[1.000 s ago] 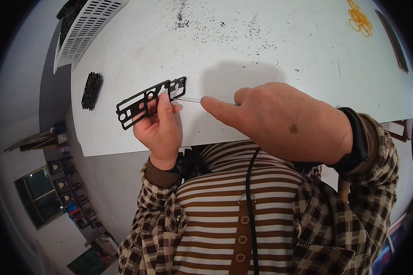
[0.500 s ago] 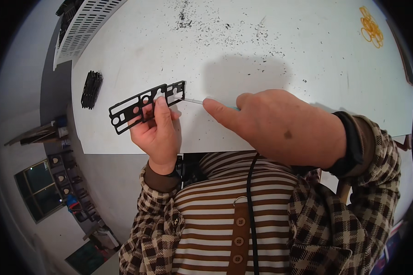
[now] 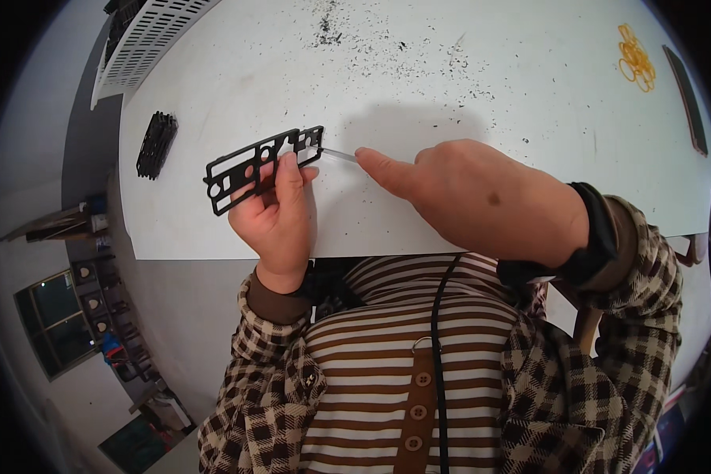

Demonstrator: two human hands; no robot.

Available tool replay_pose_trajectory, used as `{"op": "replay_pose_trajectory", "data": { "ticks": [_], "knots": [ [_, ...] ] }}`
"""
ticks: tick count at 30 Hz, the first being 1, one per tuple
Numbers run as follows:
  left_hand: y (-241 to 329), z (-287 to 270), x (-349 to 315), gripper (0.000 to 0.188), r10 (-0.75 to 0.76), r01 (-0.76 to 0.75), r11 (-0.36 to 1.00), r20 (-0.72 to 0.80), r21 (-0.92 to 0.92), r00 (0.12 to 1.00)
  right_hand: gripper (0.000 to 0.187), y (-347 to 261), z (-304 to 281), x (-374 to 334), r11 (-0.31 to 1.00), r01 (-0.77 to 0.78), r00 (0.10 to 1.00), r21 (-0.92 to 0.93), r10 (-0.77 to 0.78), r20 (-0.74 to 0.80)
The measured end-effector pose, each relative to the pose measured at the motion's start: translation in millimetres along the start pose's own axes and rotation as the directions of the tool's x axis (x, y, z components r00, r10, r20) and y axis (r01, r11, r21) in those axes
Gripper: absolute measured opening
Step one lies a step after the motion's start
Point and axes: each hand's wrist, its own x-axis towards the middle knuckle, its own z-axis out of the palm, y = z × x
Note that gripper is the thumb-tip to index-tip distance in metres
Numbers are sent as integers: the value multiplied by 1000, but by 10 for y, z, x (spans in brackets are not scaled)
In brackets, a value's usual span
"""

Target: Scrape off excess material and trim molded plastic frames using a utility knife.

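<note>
My left hand (image 3: 278, 221) pinches a long black plastic frame (image 3: 235, 172) with round and rectangular cut-outs, thumb on top and fingers beneath. The frame tilts up to the right, above the table near its front edge. Closed around a thin metal-shafted tool (image 3: 340, 154), my right hand (image 3: 458, 193) points its index finger along the shaft. The tip of that tool meets the frame's right end. Its handle is hidden inside the hand, so its exact kind does not show.
Small black scraps (image 3: 395, 47) litter the far part of the white table (image 3: 213, 95). A stack of black parts (image 3: 157, 146) lies at the left, below a white slotted basket (image 3: 146, 47). Yellow rubber bands (image 3: 636, 59) and a dark flat phone-like object (image 3: 685, 99) lie at the far right.
The frame has shifted slightly up and to the right, turning a little in my left hand. My right hand has moved slightly up, its tool still at the frame's right end.
</note>
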Motion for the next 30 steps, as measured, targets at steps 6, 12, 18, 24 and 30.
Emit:
{"op": "replay_pose_trajectory", "data": {
  "ticks": [6,12,18,24,30],
  "knots": [
    [142,40,-99,6,-36,35,997,-22,-63,999,48,55,-56,3,962,46,997,268,-28,-70],
    [168,28,-121,6,-91,92,994,13,-62,996,44,17,-148,-119,944,-161,983,288,127,133],
    [137,81,-107,7,-127,124,984,-14,-130,992,48,-72,-118,-242,990,-107,994,-95,108,7],
    [114,20,-49,5,-107,106,984,-4,-142,994,51,-69,-149,-135,986,-105,991,-130,115,72],
    [172,3,-61,5,-70,70,991,3,-114,998,45,-96,-203,-58,998,-53,998,46,52,19]
  ]
}}
